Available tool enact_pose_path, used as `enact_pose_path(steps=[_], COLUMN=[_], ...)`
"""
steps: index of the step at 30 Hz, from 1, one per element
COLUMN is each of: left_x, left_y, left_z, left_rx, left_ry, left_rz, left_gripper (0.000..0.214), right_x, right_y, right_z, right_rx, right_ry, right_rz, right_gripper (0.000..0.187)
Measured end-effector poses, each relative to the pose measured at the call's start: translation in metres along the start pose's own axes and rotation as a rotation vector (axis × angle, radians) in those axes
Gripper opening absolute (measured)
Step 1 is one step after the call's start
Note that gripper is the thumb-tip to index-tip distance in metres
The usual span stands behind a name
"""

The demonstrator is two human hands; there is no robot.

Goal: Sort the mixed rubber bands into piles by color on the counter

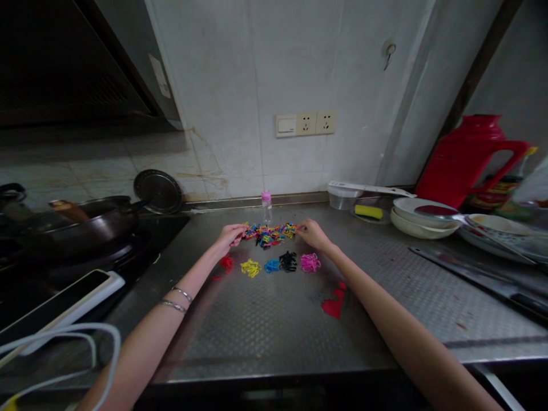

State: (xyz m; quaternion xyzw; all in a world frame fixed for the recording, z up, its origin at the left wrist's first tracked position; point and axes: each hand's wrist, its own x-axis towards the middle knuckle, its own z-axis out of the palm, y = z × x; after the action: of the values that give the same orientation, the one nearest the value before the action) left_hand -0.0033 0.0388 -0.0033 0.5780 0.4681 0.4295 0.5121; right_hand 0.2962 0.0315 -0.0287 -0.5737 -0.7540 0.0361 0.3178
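Note:
A pile of small mixed-colour rubber bands (269,235) lies on the metal counter between my hands. My left hand (232,235) pinches bands at the pile's left end, fingers closed. At the right end, my right hand (311,233) has its fingertips closed on the edge of the pile; how many bands they hold is too small to tell. Nearer to me, sorted heaps form a row: red bands (226,263), yellow bands (250,268), blue bands (271,266), black bands (288,261) and pink bands (310,262). Behind the pile stands a small clear bottle with a pink cap (266,197).
On the left are a wok (85,220) on the stove and a white power-strip-like device (64,311) with a cable. A red shape (334,301) lies by my right forearm. Rightward are a yellow sponge (369,212), stacked bowls (422,225), a knife (475,277) and a red thermos (460,162).

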Motion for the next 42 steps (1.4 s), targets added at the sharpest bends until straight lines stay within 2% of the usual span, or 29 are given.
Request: enact_pose_path(steps=[4,7,13,16,19,22,26,33,42], left_x=[-0.002,-0.005,-0.007,-0.004,-0.002,-0.002,-0.001,0.0,0.001], left_y=[0.003,0.006,0.003,-0.003,-0.007,-0.009,-0.013,-0.017,-0.013], left_z=[0.0,0.002,0.008,0.012,0.016,0.02,0.023,0.026,0.019], left_rx=[0.086,0.212,0.451,0.517,0.575,0.695,0.794,0.783,0.723], left_ry=[-0.012,-0.015,-0.005,-0.048,-0.073,-0.043,-0.01,-0.02,0.012], left_rz=[-0.035,-0.044,-0.017,0.045,0.11,0.121,0.153,0.249,0.247], left_gripper=[0.036,0.036,0.038,0.03,0.024,0.022,0.02,0.017,0.015], right_x=[0.001,-0.002,-0.025,-0.039,-0.047,-0.043,-0.026,-0.01,-0.005], right_y=[-0.015,-0.039,-0.101,-0.125,-0.137,-0.133,-0.11,-0.075,-0.04], right_z=[-0.006,-0.008,0.001,0.005,0.005,0.001,-0.007,-0.019,-0.021], right_rx=[0.051,0.101,0.199,0.2,0.206,0.211,0.222,0.134,-0.019], right_ry=[0.056,0.062,-0.142,-0.205,-0.289,-0.271,-0.173,-0.102,-0.1], right_rz=[-0.056,-0.137,-0.452,-0.5,-0.555,-0.55,-0.472,-0.239,-0.12], right_gripper=[0.017,0.015,0.011,0.014,0.021,0.023,0.023,0.022,0.024])
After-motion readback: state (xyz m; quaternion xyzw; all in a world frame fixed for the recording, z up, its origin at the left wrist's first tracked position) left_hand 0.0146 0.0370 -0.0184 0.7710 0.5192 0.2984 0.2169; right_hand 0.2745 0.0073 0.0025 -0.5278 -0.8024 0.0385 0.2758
